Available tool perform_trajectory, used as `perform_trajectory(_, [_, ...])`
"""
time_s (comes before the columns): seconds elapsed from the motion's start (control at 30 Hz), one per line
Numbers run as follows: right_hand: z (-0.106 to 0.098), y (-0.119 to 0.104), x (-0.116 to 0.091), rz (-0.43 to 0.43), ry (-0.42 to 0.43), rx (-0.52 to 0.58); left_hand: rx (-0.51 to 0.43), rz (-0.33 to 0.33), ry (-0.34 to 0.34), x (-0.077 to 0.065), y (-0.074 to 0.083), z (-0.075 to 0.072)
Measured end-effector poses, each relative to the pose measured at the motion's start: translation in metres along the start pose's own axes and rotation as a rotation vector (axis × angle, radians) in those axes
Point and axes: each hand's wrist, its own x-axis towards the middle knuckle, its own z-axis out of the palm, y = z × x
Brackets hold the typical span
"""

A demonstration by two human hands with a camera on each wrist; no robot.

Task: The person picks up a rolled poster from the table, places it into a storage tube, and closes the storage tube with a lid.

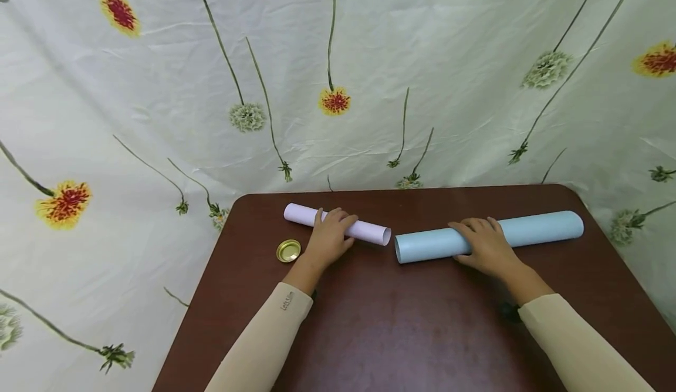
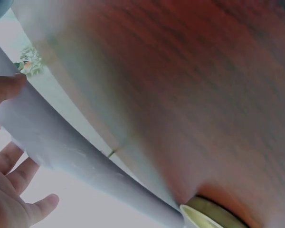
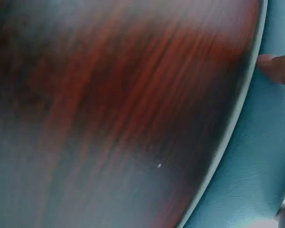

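Note:
A lavender paper roll (image 1: pixel 369 232) lies aslant near the table's back edge. My left hand (image 1: pixel 330 236) holds it across its middle, the thumb on the near side and fingers over the far side. In the left wrist view, some fingers of that hand (image 2: pixel 9 190) spread loosely beside the lavender roll (image 2: pixel 71 133). To the right, a larger light-blue roll (image 1: pixel 544 229) rests on the table. My right hand (image 1: pixel 488 247) grips it around the middle; the right wrist view shows the thumb (image 3: pixel 278 69) against the blue roll (image 3: pixel 232 190).
A small round gold lid (image 1: pixel 288 251) sits left of my left wrist, close to the lavender roll. The dark brown table (image 1: pixel 391 333) has rounded back corners. Behind it hangs a white flowered cloth (image 1: pixel 454 46).

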Motion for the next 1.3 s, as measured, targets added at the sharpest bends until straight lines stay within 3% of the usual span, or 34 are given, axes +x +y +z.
perform_trajectory(0.3, [-0.007, -0.001, -0.003, 0.026, 0.129, 0.087, -0.01, 0.023, 0.093, -0.003, 0.006, -0.018])
perform_trajectory(0.47, [-0.011, 0.001, -0.008, 0.009, 0.193, 0.111, -0.021, 0.03, 0.099, -0.004, 0.011, -0.021])
perform_trajectory(0.83, [-0.015, -0.005, -0.008, 0.03, 0.221, 0.14, -0.045, 0.074, 0.169, -0.011, 0.021, -0.026])
perform_trajectory(1.3, [-0.013, -0.011, -0.011, 0.01, 0.223, 0.142, -0.016, 0.108, 0.141, -0.019, 0.032, -0.029])
